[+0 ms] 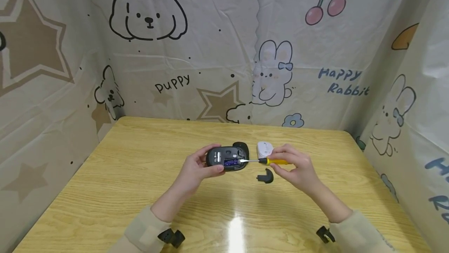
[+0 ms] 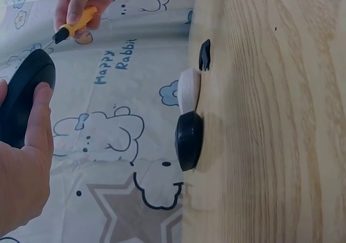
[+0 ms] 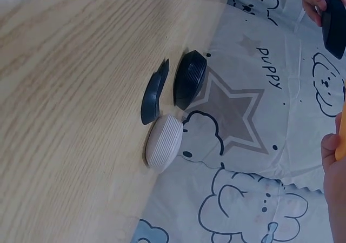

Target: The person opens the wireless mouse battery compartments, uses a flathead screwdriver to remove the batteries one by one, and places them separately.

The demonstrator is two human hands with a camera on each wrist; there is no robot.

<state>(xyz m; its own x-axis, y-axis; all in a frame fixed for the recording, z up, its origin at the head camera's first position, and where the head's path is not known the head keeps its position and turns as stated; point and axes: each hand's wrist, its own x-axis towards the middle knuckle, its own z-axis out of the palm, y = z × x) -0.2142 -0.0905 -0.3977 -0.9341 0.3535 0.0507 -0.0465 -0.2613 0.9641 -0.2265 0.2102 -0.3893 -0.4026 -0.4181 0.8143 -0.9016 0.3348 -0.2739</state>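
Observation:
A black computer mouse (image 1: 217, 153), underside up, is held by my left hand (image 1: 192, 172) with the thumb along its near edge. In its uncovered battery slot lies a dark blue-purple battery (image 1: 230, 163). My right hand (image 1: 298, 166) pinches the yellow handle of a screwdriver (image 1: 276, 161). Its metal tip meets the mouse at the battery's right end; exact contact is too small to tell. On the table below the screwdriver is a small curved black cover (image 1: 266, 176). The left wrist view shows the mouse (image 2: 24, 100) raised above the table, with the screwdriver (image 2: 81, 20) at its far end.
A white ribbed-sided mouse-like object (image 1: 264, 149) sits on the wooden table (image 1: 154, 144) behind the screwdriver. Beside it stands another black ribbed object (image 3: 190, 80), partly hidden behind the held mouse in the head view. Printed curtains (image 1: 217, 58) hang along the table's back and sides.

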